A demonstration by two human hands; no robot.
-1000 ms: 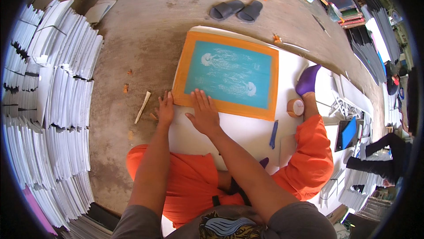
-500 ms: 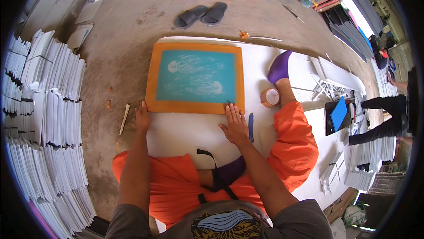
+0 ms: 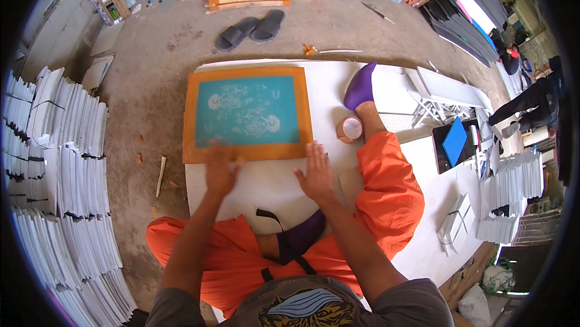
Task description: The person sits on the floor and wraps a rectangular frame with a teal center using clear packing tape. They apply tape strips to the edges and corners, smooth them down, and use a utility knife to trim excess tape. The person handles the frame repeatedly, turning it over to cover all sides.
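A silk-screen frame [image 3: 246,155] of orange-brown wood lies on a white board [image 3: 205,191] in front of me. Its teal mesh [image 3: 244,106] carries pale jellyfish-like figures. My left hand [image 3: 222,168] is over the near edge of the frame, left of its middle, and its fingers are smeared by motion. Flat and with fingers stretched out, my right hand [image 3: 316,173] is at the near right corner, its fingertips against the wood. I see nothing held in it. A brown tape roll [image 3: 349,129] stands beyond it, close to my bent leg.
Bundled white sheets [image 3: 66,200] are stacked high at left. Dark slippers [image 3: 251,29] and another framed screen [image 3: 249,0] are on the floor ahead. A blue piece [image 3: 456,141] and tied white sheets [image 3: 457,223] lie at right. Another person [image 3: 534,100] stands at far right.
My left hand has left the near left corner and moved right along the near edge. My right hand stays by the near right corner; the blue cutter beside it no longer shows.
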